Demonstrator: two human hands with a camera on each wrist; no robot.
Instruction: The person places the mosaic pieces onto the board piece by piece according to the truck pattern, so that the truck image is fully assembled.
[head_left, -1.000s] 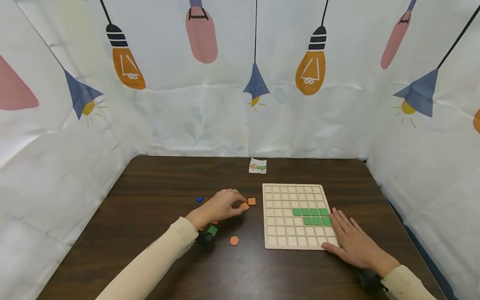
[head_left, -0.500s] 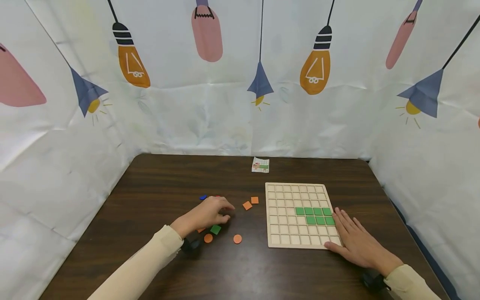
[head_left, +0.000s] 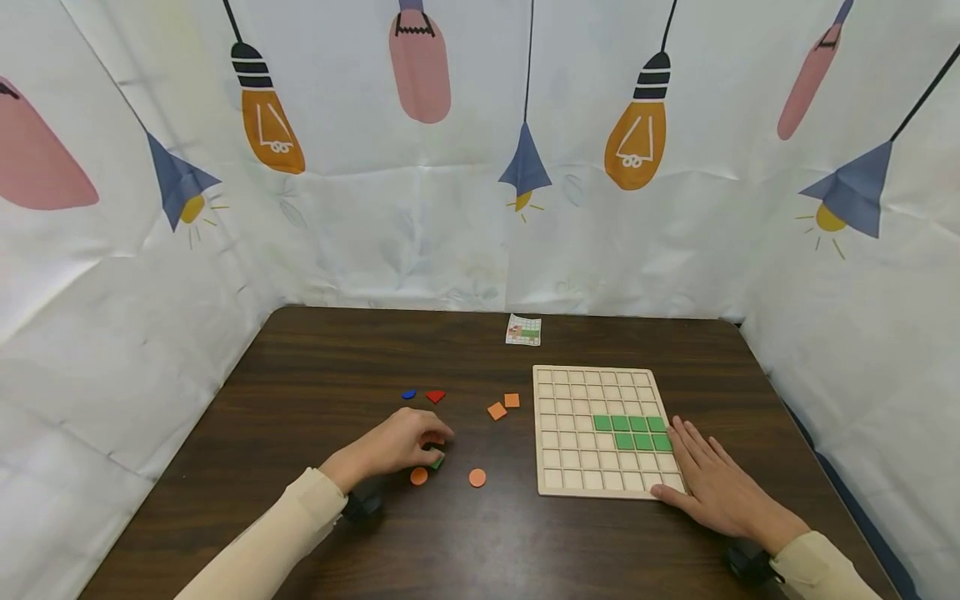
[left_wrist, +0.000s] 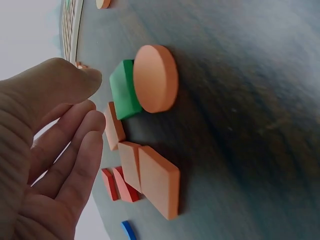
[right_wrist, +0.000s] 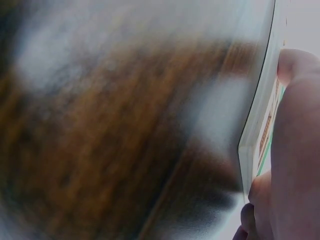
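Over a loose group of small tiles, my left hand (head_left: pixel 386 450) hovers with bent fingers and nothing in its grasp. Its thumb is nearest a green square tile (left_wrist: pixel 125 90), which has a round orange disc (left_wrist: pixel 156 79) beside it. Several orange tiles (left_wrist: pixel 159 181) and red pieces (left_wrist: pixel 125 185) lie around the fingertips; part of the group is hidden by the hand in the head view. My right hand (head_left: pixel 723 487) rests on the right edge of a pale wooden grid board (head_left: pixel 570 481), fingers straight. Two rows of green tiles (head_left: pixel 628 423) fill cells on the board's right side.
Two orange squares (head_left: pixel 497 411) lie between the group and the board, with another orange disc (head_left: pixel 477 477) nearer me. A blue piece (head_left: pixel 408 394) and a red piece (head_left: pixel 435 396) are behind my left hand. A small printed card (head_left: pixel 523 330) lies at the table's far edge.
My left hand has let go of an orange square beside the other one and moved left to the tile group. My right hand stays at the board's edge.
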